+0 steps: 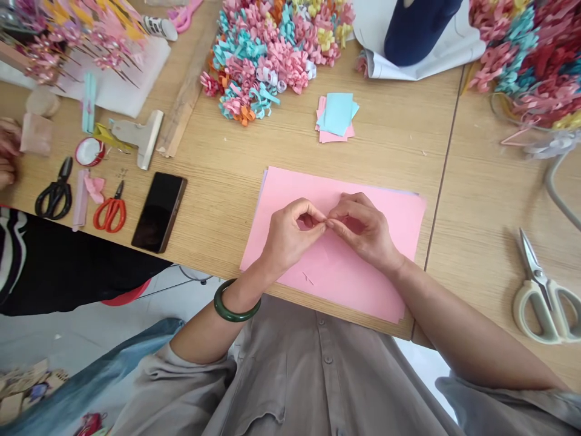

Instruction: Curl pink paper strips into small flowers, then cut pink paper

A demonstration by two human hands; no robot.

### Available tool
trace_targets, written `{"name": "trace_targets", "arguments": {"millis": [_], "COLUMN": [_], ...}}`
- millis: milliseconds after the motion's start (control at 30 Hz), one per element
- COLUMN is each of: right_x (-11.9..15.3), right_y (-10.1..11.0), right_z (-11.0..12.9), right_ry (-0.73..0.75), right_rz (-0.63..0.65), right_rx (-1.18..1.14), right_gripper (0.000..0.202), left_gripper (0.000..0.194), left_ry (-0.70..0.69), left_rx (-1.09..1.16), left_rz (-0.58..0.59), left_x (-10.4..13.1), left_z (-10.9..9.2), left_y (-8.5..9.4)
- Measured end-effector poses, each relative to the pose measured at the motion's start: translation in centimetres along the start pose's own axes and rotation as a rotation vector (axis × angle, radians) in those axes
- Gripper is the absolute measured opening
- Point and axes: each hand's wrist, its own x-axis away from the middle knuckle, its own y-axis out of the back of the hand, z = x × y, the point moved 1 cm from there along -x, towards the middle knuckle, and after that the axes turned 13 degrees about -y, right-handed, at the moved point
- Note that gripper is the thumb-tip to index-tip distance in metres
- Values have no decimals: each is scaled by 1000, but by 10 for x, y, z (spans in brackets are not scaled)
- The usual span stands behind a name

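My left hand (295,233) and my right hand (363,227) meet over a sheet of pink paper (363,290), both closed in a pinch. Their thumbs and forefingers come together at the tips, and whatever lies between them is hidden or too small to name. Beneath my hands the pink paper lies flat near the table edge, with another sheet peeking out under it. Thin pink slivers (307,278) rest on it near my left wrist. Beyond the paper sits a small stack of blue and pink paper squares (338,115).
Piles of curled paper flowers (267,48) and a dark blue container (415,27) stand at the back. Cream-handled scissors (542,297) lie right. A phone (158,212), red scissors (111,209), black scissors (57,191) and a metal clip (145,136) lie left, near another person's hand (6,151).
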Motion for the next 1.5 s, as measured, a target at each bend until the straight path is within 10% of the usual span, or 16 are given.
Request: {"name": "trace_targets", "arguments": {"millis": [500,1500], "right_x": [-1,0], "right_y": [1,1], "right_z": [-2,0], "right_ry": [-40,80], "right_rz": [-14,-16], "right_rx": [-31,54], "right_gripper": [25,9], "left_gripper": [17,3], "left_ry": [170,-135], "left_rx": [249,-50], "left_rz": [14,-79], "left_x": [3,3], "left_z": [-1,-6], "left_y": [4,-1]}}
